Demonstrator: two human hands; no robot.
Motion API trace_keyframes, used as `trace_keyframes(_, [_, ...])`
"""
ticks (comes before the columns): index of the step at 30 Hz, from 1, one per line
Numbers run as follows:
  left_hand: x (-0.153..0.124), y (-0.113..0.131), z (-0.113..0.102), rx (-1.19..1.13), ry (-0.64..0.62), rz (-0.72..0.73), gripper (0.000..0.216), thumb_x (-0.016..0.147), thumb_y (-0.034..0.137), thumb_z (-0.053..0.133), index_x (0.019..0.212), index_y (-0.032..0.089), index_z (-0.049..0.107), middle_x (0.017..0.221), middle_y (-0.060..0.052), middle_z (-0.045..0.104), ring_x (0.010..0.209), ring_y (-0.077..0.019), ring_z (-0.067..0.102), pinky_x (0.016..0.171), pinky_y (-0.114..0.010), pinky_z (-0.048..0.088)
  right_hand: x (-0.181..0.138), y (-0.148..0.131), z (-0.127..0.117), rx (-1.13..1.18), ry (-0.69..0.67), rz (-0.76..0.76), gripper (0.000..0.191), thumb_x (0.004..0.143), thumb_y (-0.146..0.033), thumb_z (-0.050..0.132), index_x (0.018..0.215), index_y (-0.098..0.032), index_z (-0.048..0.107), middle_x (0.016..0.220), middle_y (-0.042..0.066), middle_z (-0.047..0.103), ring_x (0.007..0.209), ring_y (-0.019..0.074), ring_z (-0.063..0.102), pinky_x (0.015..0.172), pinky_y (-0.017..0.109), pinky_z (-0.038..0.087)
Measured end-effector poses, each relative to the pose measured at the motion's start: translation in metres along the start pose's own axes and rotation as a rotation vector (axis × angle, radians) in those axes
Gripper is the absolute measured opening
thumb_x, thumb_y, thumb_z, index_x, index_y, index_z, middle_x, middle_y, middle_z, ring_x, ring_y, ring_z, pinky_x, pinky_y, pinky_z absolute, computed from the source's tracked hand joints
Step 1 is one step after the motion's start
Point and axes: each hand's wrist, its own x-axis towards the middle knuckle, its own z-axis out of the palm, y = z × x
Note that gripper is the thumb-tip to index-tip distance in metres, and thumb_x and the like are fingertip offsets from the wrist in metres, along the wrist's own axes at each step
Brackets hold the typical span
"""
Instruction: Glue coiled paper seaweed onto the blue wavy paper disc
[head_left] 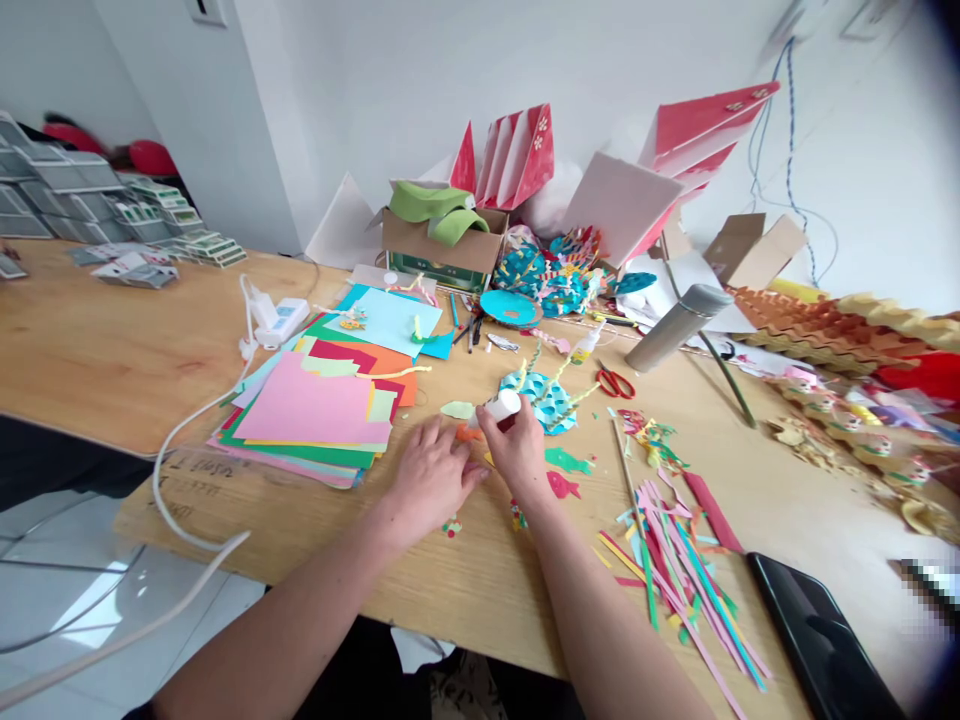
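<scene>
My right hand (516, 450) grips a small white bottle (501, 406), tilted with its round base up and its narrow end towards an orange paper cutout (469, 433). Fingers stretched out, my left hand (433, 475) lies flat on the table, its fingertips at the edge of that cutout. Just beyond is a pale green paper leaf shape (457, 410). To the right of my right hand lie a green paper fish (568, 461) and a red paper fish (562, 485). Behind it sits a blue, bumpy craft piece (555, 405) with yellow twisted strands.
Stacked coloured paper (304, 400) lies left, beside a power strip (281, 322) and its white cable. Red-handled scissors (615, 380), a glue bottle (587, 343) and a steel flask (679, 325) are behind right. Paper strips (686, 570) and a black phone (817, 630) lie nearer right.
</scene>
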Motion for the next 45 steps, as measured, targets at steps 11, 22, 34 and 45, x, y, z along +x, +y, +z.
trace_keyframes(11, [0.0,-0.001,-0.002,0.034,-0.013,0.005,0.036,0.094,0.044,0.044,0.105,0.019,0.066,0.115,-0.013,0.062,0.122,-0.0325,0.046,0.101,-0.05,0.039,-0.001,-0.001,0.0,-0.027,-0.006,-0.007,0.023,0.076,-0.041,0.059,0.079,-0.021,0.046,0.062,-0.004,0.052,0.055,0.0137,0.05,0.056,0.027,0.04])
trace_keyframes(22, [0.0,0.0,-0.004,0.014,-0.023,-0.002,0.035,0.094,0.044,0.045,0.108,0.02,0.066,0.115,-0.012,0.062,0.121,-0.0319,0.046,0.102,-0.049,0.039,0.0,-0.002,-0.001,-0.093,0.003,-0.036,0.022,0.075,-0.04,0.057,0.079,-0.021,0.046,0.063,-0.004,0.053,0.055,0.0141,0.051,0.055,0.026,0.039])
trace_keyframes(34, [-0.002,-0.006,-0.008,-0.026,-0.022,0.0,0.043,0.094,0.049,0.042,0.121,0.023,0.062,0.128,-0.009,0.06,0.128,-0.032,0.044,0.106,-0.048,0.036,0.01,-0.008,-0.014,0.045,0.083,0.065,0.029,0.075,-0.047,0.061,0.076,-0.022,0.047,0.061,-0.003,0.054,0.052,0.0146,0.051,0.053,0.028,0.041])
trace_keyframes(45, [0.029,-0.012,-0.01,0.041,-0.06,-0.072,0.046,0.094,0.05,0.039,0.118,0.018,0.063,0.131,-0.015,0.058,0.132,-0.036,0.041,0.105,-0.056,0.035,0.034,-0.01,0.01,-0.076,0.062,-0.011,0.028,0.072,-0.044,0.059,0.072,-0.024,0.041,0.057,-0.004,0.051,0.052,0.0158,0.048,0.053,0.029,0.037])
